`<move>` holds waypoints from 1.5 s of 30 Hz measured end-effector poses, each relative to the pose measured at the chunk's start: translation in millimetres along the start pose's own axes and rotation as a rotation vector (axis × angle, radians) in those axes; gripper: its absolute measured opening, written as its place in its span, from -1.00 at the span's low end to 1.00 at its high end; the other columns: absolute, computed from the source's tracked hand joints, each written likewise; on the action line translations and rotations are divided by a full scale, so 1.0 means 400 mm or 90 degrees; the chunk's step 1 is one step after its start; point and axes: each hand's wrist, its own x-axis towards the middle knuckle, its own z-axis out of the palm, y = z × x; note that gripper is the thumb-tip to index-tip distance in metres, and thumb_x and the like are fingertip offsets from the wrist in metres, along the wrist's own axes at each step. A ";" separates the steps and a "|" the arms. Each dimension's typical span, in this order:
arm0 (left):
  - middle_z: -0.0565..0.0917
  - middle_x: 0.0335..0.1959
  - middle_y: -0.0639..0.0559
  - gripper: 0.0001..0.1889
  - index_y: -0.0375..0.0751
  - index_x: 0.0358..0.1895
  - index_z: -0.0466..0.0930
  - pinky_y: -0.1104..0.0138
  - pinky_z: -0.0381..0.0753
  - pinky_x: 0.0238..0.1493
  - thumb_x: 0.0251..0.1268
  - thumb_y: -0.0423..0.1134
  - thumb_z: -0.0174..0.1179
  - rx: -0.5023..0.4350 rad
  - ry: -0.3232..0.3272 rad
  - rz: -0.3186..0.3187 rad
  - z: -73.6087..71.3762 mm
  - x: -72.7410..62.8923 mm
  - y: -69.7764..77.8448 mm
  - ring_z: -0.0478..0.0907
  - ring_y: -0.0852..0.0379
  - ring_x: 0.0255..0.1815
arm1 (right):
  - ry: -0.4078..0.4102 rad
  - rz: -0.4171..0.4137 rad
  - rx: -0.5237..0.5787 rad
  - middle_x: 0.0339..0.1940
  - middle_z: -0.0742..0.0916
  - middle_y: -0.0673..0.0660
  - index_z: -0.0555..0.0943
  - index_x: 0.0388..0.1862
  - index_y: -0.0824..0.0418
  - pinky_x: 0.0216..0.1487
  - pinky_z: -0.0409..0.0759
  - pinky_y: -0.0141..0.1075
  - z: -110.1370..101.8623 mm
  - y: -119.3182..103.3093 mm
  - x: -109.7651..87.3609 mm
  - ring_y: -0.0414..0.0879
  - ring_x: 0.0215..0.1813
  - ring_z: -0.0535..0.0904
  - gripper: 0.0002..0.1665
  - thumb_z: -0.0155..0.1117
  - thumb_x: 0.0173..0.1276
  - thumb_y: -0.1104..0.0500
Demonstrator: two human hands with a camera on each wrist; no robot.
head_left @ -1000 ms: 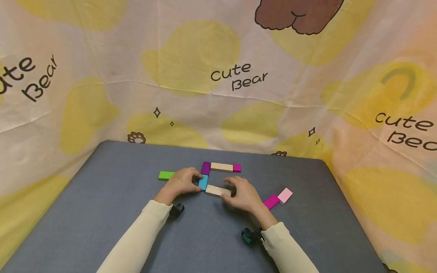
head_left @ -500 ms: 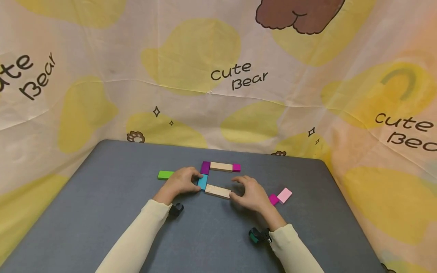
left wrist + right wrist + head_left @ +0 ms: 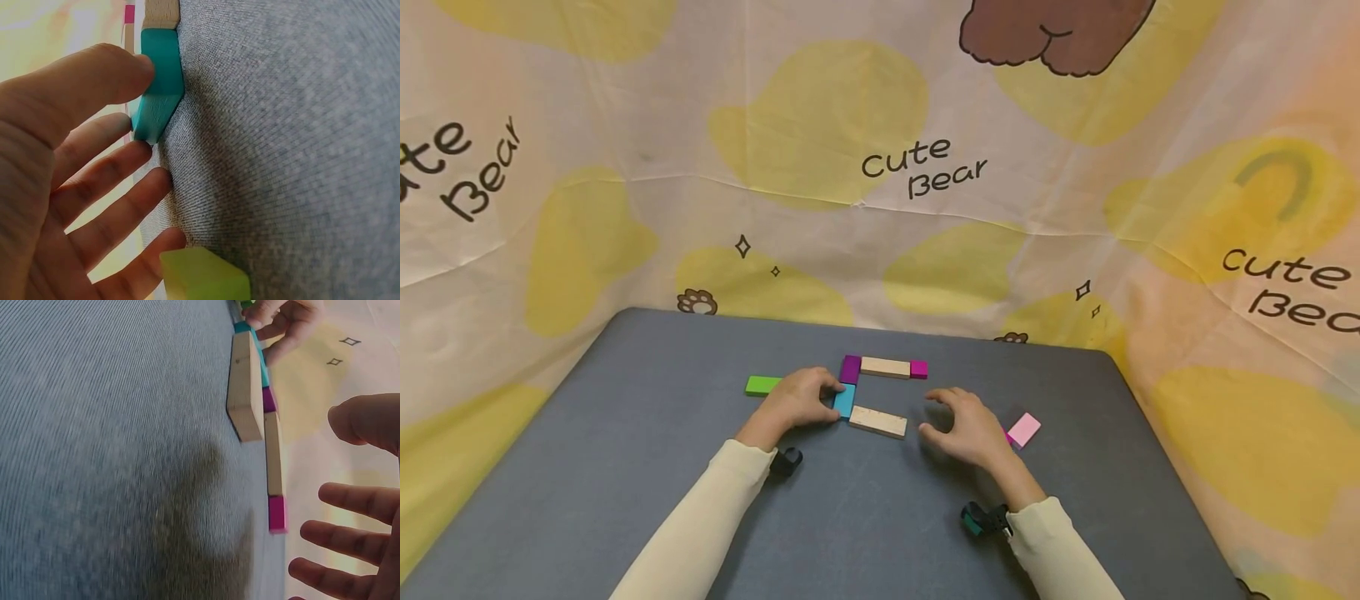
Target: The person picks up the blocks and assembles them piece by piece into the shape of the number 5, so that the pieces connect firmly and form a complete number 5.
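Observation:
My left hand (image 3: 797, 398) pinches a blue wooden block (image 3: 845, 402) between thumb and index finger; in the left wrist view its other fingers spread out beside the block (image 3: 164, 65). Against the blue block's near right side lies a plain wooden block (image 3: 878, 422). A purple block (image 3: 851, 369) continues the line from its far end. From there another plain wooden block (image 3: 885, 367) runs right to a small magenta block (image 3: 919, 369). My right hand (image 3: 968, 427) hovers to the right of the near plain block, holding nothing, fingers apart and slightly bent.
Left of my left hand lies a green block (image 3: 763, 386), partly covered by it. A pink block (image 3: 1024, 429) lies right of my right hand, beside a magenta one mostly hidden. The grey table (image 3: 647, 417) ends at a patterned cloth (image 3: 820, 275).
My right hand has let go of the near plain block and drawn away to the right, covering more of the magenta block by the pink one. The left hand stays in place.

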 end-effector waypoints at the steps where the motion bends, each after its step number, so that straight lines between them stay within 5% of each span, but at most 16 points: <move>1: 0.66 -0.05 0.07 -0.55 -0.07 0.01 0.71 0.17 0.56 0.02 -0.04 -0.10 0.46 -0.001 0.000 0.000 0.000 0.000 0.000 0.56 0.12 -0.08 | 0.001 0.002 -0.001 0.11 0.66 0.07 0.59 0.16 0.05 0.08 0.54 0.07 -0.002 0.003 -0.002 0.09 0.14 0.55 -0.41 0.36 0.15 -0.11; 22: 0.67 -0.06 0.08 -0.55 -0.07 0.00 0.71 0.17 0.57 -0.01 -0.06 -0.09 0.47 -0.002 0.004 -0.009 -0.001 -0.001 0.001 0.55 0.14 -0.12 | 0.026 0.047 -0.075 0.10 0.67 0.15 0.60 0.13 0.08 0.02 0.54 0.10 -0.051 0.084 -0.064 0.20 0.13 0.54 -0.40 0.37 0.14 -0.14; 45: 0.67 -0.05 0.05 -0.55 -0.07 0.00 0.71 0.15 0.57 0.01 -0.06 -0.08 0.48 -0.003 -0.001 -0.009 -0.003 0.000 0.004 0.56 0.10 -0.10 | 0.013 0.127 -0.110 0.04 0.68 0.18 0.62 0.07 0.11 -0.35 0.55 -0.13 -0.068 0.152 -0.117 0.10 -0.03 0.50 -0.34 0.43 0.05 -0.21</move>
